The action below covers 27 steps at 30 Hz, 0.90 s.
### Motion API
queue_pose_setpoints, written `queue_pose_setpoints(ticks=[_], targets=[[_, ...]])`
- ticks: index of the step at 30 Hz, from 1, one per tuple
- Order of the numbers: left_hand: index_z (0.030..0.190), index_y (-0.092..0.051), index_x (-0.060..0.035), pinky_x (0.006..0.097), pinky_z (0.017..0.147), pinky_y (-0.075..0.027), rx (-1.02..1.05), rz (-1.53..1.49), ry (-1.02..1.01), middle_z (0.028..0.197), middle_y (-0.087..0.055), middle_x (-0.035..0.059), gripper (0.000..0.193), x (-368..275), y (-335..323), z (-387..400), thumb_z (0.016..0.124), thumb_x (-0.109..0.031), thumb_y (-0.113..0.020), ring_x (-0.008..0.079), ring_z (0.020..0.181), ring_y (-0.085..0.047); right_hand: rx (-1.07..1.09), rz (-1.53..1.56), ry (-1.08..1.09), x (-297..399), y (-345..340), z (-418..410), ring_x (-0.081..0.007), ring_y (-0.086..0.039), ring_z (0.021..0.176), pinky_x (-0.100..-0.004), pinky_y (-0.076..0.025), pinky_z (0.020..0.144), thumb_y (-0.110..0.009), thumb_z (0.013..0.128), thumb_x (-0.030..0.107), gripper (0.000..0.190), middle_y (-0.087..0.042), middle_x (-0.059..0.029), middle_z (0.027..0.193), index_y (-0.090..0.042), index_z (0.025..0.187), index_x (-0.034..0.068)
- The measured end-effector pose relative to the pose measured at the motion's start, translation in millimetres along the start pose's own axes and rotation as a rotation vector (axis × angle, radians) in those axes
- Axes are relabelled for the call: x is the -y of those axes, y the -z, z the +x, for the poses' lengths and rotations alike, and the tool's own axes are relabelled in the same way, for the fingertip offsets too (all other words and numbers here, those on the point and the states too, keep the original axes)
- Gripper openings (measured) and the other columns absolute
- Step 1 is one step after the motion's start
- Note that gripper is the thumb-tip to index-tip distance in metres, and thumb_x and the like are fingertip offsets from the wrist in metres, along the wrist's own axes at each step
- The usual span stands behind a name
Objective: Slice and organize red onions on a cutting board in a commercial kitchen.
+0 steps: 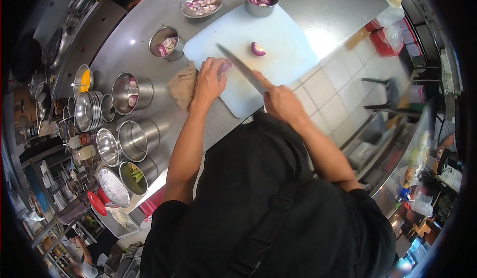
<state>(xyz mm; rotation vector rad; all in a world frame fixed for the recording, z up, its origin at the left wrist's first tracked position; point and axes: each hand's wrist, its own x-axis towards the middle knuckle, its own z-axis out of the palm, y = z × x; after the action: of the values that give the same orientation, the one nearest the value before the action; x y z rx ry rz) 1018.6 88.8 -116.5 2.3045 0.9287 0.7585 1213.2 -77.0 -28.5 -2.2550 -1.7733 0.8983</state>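
My left hand (211, 77) grips a piece of red onion (224, 66) at the left side of a white plastic cutting board (287, 39). In my right hand (281, 101) is a chef's knife (238, 65), its blade pointing up and left across the board, with my index finger laid along it. A small gap seems to part the blade from the held onion. Farther right on the board lies a cut red onion wedge (257, 49). A brown cloth (183, 87) is bunched beside my left wrist. My fingers hide part of the held onion.
Metal containers of cut onion (203, 5), (261, 0) and a pot of onion pieces (167, 46) stand around the board. Left on the steel table (149, 13) are a deep pot (130, 95), stacked bowls (87, 110) and a bowl of white powder (113, 188).
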Motion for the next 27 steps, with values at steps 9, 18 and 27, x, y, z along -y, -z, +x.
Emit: queue_pose_setpoints(ticks=[9, 18, 27], targets=[[0.114, -0.063, -0.0008, 0.0415, 0.092, -0.052, -0.198, -0.074, 0.041, 0.114, -0.063, 0.0168, 0.032, 11, -13, -22, 0.084, 0.001, -0.074, 0.0348, 0.104, -0.063, -0.15, -0.233, 0.004, 20, -1, -38, -0.0376, -0.069, 0.065, -0.0482, -0.058, 0.066, -0.054, 0.093, 0.007, 0.078, -0.068, -0.0227, 0.076, -0.032, 0.165, 0.027], [0.112, -0.063, 0.0022, 0.0476, 0.095, -0.051, -0.27, -0.048, 0.002, 0.115, -0.065, 0.0197, 0.028, 23, -25, -25, 0.086, -0.002, -0.071, 0.0404, 0.109, -0.062, -0.061, -0.289, -0.03, 44, -8, -56, -0.0361, -0.071, 0.07, -0.0455, -0.058, 0.067, -0.053, 0.097, 0.008, 0.075, -0.067, -0.0226, 0.087, -0.031, 0.166, 0.03], [0.112, -0.063, 0.004, 0.0481, 0.095, -0.052, -0.31, -0.035, -0.04, 0.115, -0.066, 0.0209, 0.029, 27, -29, -26, 0.085, -0.001, -0.071, 0.0409, 0.107, -0.063, -0.066, -0.377, -0.094, 57, -15, -65, -0.0353, -0.071, 0.068, -0.0436, -0.059, 0.065, -0.055, 0.098, 0.012, 0.074, -0.065, -0.0217, 0.085, -0.032, 0.165, 0.033]])
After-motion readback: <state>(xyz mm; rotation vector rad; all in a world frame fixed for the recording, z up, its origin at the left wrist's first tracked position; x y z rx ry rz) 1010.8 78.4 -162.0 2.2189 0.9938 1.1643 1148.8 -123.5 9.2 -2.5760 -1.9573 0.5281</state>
